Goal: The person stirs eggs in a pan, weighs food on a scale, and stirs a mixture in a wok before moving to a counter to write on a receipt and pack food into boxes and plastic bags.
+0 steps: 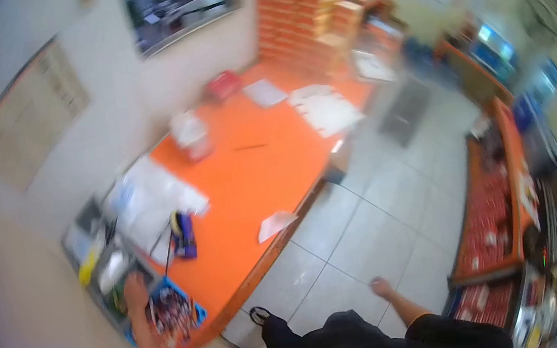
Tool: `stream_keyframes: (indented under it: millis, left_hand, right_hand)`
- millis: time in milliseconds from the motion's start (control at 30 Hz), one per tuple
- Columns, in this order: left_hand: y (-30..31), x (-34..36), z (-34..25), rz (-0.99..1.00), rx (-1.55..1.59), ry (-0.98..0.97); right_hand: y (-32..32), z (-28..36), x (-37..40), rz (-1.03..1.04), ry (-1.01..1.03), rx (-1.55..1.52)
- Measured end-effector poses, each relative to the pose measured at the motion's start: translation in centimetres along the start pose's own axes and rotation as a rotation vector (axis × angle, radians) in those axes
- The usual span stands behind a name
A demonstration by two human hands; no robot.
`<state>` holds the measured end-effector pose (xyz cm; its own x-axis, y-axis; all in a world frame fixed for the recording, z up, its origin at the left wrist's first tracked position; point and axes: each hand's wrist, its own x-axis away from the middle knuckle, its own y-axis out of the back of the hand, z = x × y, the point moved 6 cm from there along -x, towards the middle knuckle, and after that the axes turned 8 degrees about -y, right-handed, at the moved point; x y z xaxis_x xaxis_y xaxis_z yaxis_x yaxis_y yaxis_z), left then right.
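My left hand (135,291) reaches down into a grey divided tray (139,253) at the left end of the orange table. Its fingers are blurred, so any grip on something cannot be made out. Beside that wrist, a blue basket (201,311) holds a jumble of small items. A yellow object (89,268) and a whitish bundle (114,270) lie in the tray. Just right of it stands a purple and yellow device (184,234) with a black cord. My right hand (381,286) hangs over the tiled floor, away from any object; its fingers are too blurred to read.
On the orange table (244,187) are a clear plastic bag (150,194), a pink paper (276,225), a wrapped white bundle (190,133), a red box (223,86) and white sheets (326,109). Orange drawers (289,12) stand behind. A shelf (484,229) with red items lines the right.
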<state>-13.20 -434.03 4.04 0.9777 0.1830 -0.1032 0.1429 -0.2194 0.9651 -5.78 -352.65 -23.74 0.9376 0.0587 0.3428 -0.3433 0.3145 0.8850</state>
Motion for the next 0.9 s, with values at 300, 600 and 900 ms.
stream_keyframes:
  millis: [300,600,900]
  left_hand:
    - [-8.8,-2.3,17.7,0.355,-0.567,-0.046]
    - [-8.1,-3.9,18.5,0.449,-0.738,0.207]
    - [4.4,-6.4,12.2,-0.216,-0.343,0.532]
  right_hand:
    - [5.9,2.6,32.2,-0.506,-1.148,-1.027]
    - [-9.5,22.4,39.2,0.132,-1.271,-1.133]
    - [-4.1,21.2,35.1,0.083,-1.233,-1.231]
